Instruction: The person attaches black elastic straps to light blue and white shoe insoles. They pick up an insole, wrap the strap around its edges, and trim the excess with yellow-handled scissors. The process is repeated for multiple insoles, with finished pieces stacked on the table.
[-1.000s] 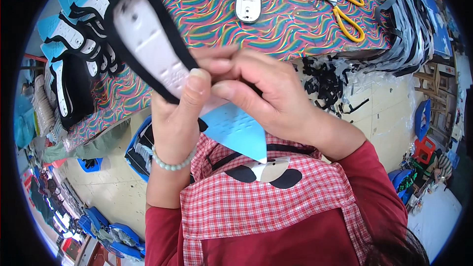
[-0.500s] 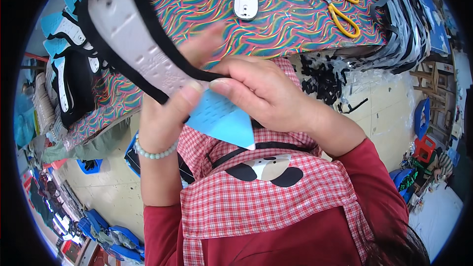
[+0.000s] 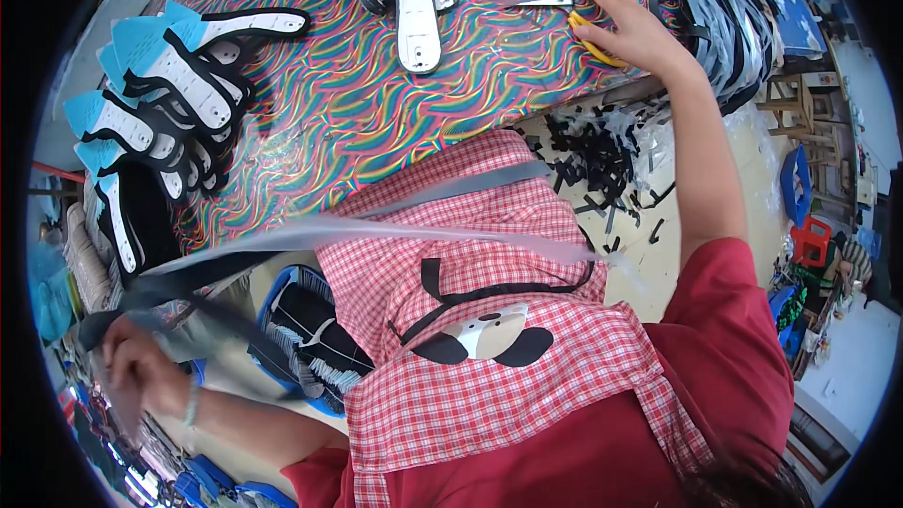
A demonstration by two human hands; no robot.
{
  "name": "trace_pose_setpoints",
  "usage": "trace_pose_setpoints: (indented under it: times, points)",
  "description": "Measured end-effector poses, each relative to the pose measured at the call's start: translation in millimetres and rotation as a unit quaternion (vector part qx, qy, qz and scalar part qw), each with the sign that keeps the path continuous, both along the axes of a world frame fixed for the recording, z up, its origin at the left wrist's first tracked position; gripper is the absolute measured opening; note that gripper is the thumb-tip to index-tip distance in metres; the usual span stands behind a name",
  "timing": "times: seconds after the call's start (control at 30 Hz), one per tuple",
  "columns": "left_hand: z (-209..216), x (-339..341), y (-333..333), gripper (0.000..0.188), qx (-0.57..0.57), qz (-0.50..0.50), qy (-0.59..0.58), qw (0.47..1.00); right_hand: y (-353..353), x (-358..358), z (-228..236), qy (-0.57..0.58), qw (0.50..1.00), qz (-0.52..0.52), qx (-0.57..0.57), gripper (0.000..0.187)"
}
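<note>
My right hand (image 3: 638,30) reaches over the yellow-handled scissors (image 3: 602,45) on the table, thumb and fingers spread apart and touching the handles. The scissor blades lie part open, pointing left. At the lower left my left hand (image 3: 146,372) is blurred by motion, its fingers curled round long grey and black strips (image 3: 212,315). One pale strip (image 3: 376,229) sweeps blurred across my lap, and a grey strip (image 3: 461,186) lies above it. A short black piece (image 3: 431,279) rests on my checked apron (image 3: 489,404).
White and blue insoles with black edging (image 3: 193,85) are heaped at the table's left. Further insoles (image 3: 417,23) lie at its far middle. A bundle of strips (image 3: 729,9) hangs over the right edge, above black scraps (image 3: 597,155). A blue bin (image 3: 282,320) stands beside my lap.
The insole both hands held is out of them. My right hand has moved out to the scissors; my left has swung down left with strips. The view has shifted.
</note>
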State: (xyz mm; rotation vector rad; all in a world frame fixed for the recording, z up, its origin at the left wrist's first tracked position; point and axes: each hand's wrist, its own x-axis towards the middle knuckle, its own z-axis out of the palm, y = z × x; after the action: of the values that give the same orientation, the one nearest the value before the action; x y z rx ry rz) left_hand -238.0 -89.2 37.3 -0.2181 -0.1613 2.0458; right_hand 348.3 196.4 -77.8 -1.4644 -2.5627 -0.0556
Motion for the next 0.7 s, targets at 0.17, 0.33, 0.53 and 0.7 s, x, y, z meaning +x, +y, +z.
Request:
trace_pose_setpoints:
  times: [0.17,0.33,0.53,0.7]
  points:
    - [13.5,-86.0,-33.8,0.036,-0.126,0.026,0.315,0.940,-9.1,-5.6,15.4,0.060,0.992,0.002,-0.115,0.056]
    - [-26.5,118.0,67.8,0.038,-0.134,-0.244,0.452,0.848,-40.3,-10.0,23.0,0.120,0.953,-0.123,-0.251,0.059]
    - [-27.1,214.9,118.1,0.034,-0.217,-0.312,0.400,0.834,-118.6,-57.1,37.2,0.506,0.810,-0.026,-0.296,0.070]
    - [-43.5,217.2,127.1,0.035,-0.062,-0.410,0.266,0.870,-166.5,-112.0,46.5,0.342,0.848,0.135,-0.383,0.085]
